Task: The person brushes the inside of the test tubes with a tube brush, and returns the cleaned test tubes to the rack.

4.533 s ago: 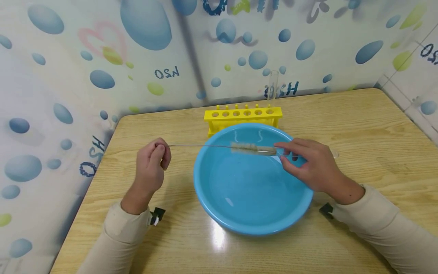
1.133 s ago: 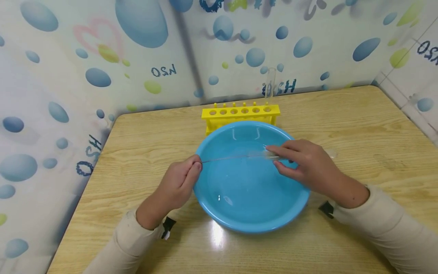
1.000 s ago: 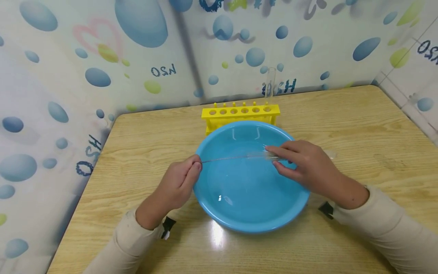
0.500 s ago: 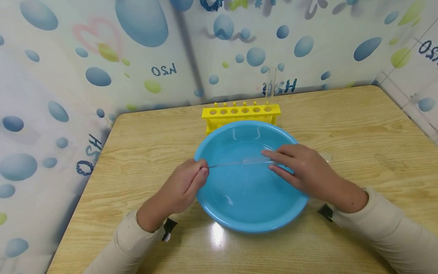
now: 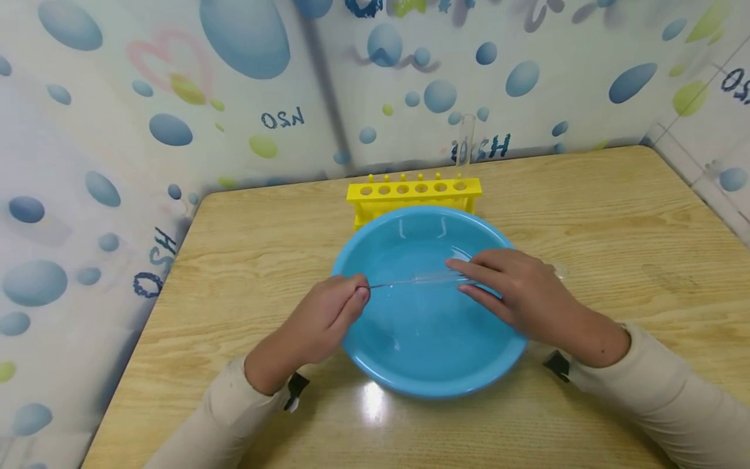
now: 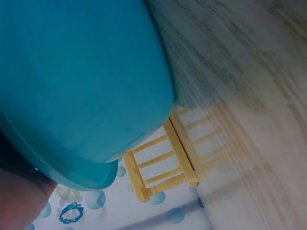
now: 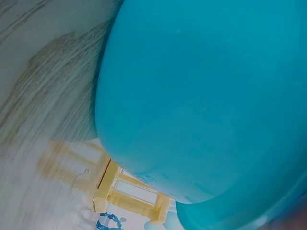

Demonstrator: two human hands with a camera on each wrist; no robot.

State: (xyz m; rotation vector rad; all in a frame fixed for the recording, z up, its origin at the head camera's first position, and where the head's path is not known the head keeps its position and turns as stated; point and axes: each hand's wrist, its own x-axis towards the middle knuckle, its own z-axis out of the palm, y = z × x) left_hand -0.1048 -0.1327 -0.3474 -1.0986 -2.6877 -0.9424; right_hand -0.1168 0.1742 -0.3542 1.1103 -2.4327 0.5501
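Note:
Above the blue basin (image 5: 433, 391) in the head view, my left hand (image 5: 325, 319) grips the thin twisted wire handle (image 5: 391, 283) of a test tube brush. The wire runs right into the mouth of a clear glass test tube (image 5: 430, 278), lying nearly level. My right hand (image 5: 524, 293) holds this tube between thumb and fingers. The brush's bristles are hidden at or behind the right fingers. The tube's rounded end (image 5: 560, 270) shows past the back of that hand. Both wrist views show mainly the basin's outer wall (image 6: 96, 72), with a blurred bit of the left hand (image 6: 21, 201).
Directly behind the basin stands a yellow test tube rack (image 5: 414, 191). One clear test tube (image 5: 465, 140) is upright at its right end. The wooden table (image 5: 252, 241) meets a patterned wall (image 5: 234, 130) at the back. A few water marks lie to the right.
My left hand has come rightward over the basin's left rim, shortening the visible wire. Bristles that showed partly outside the tube 4.5 seconds ago are now out of sight. The right hand shifted slightly down.

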